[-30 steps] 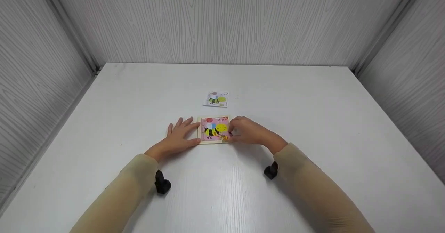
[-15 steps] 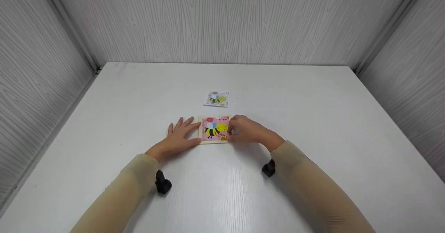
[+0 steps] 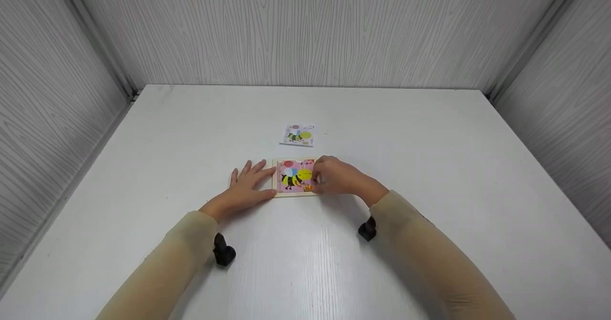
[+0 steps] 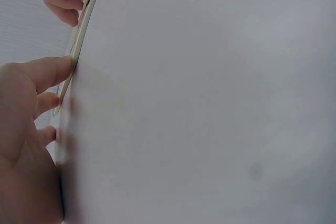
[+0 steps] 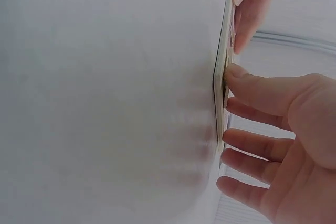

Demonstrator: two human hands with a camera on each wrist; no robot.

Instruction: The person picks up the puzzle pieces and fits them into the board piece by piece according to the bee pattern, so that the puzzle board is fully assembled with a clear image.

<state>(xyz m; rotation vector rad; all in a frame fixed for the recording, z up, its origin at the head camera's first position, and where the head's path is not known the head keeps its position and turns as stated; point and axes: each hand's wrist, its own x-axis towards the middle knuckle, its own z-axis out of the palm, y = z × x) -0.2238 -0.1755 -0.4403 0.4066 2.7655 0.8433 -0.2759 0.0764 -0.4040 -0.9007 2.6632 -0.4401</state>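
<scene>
A square wooden-framed puzzle [image 3: 292,179] with a bee picture on pink lies flat on the table in the head view. My left hand [image 3: 244,189] rests at its left side, fingers spread, with thumb and a fingertip touching the pale frame edge. At the right side, my right hand [image 3: 341,179] pinches a puzzle piece [image 5: 226,95] by its edge, between curled fingers and thumb. That piece sits right at the frame's surface in the right wrist view. The right fingers cover the puzzle's right border.
Behind the puzzle lies a small card [image 3: 298,135] with the same bee picture. The white table [image 3: 405,133] meets a grey wood-grain panel [image 3: 305,33] at the back, with similar panels on both sides.
The right hand has shifted slightly left and away from the body over the puzzle's right side. The orange patch at the puzzle's lower right now sits more in line with the picture. Left hand unmoved.
</scene>
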